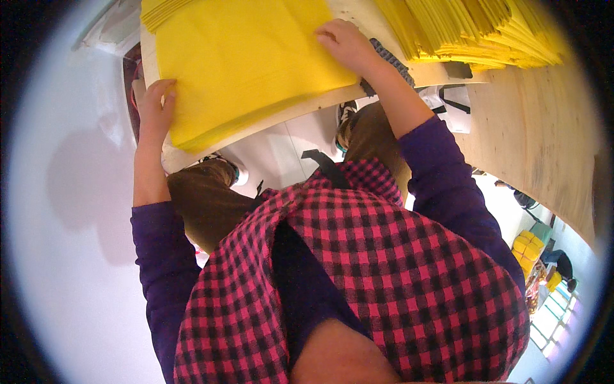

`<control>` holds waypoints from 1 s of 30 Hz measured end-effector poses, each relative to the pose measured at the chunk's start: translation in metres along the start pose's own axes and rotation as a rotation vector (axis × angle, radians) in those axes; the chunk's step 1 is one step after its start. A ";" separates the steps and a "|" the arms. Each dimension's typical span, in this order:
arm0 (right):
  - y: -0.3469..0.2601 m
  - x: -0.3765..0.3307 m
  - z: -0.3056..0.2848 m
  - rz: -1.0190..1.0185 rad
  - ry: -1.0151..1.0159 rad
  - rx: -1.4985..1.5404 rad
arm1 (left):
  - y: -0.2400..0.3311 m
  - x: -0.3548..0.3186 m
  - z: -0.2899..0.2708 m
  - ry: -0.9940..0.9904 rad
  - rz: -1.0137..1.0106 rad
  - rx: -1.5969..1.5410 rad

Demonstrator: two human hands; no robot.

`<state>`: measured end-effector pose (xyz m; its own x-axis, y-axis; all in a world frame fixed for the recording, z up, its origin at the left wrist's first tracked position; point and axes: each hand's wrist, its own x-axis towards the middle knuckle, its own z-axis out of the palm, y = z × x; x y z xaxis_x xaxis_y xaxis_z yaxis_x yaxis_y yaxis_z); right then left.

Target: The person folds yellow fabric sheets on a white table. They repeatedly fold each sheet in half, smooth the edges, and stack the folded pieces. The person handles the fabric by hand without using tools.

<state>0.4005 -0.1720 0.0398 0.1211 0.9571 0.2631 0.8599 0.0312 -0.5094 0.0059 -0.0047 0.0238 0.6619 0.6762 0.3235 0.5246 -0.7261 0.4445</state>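
A broad yellow sheet [256, 70], which looks like felt or cloth, lies flat on the pale wooden table in front of me. Its near edge is thick, as though several layers lie together. My left hand [155, 110] rests at the left edge of this sheet, thumb and fingers apart. Over at the right edge, my right hand [348, 48] lies on the sheet with its fingers slightly bent and their tips touching the top. A dark grey ribbed object [391, 59] sits by my right wrist, partly hidden under the forearm.
Folded yellow pieces are piled in a large stack [467, 29] at the far right. A smaller folded yellow stack [167, 11] is at the far left. A wooden board surface [531, 128] extends on the right, and a white wall [70, 192] stands close on the left.
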 end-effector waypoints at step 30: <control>0.011 -0.070 0.002 0.446 0.411 0.536 | 0.168 0.058 0.097 -0.210 0.240 -0.032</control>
<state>0.4007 -0.2383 0.0144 0.6593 0.7326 0.1692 0.3452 -0.0950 -0.9337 0.1845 -0.1000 0.0360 0.8625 0.4431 0.2445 0.3251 -0.8554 0.4033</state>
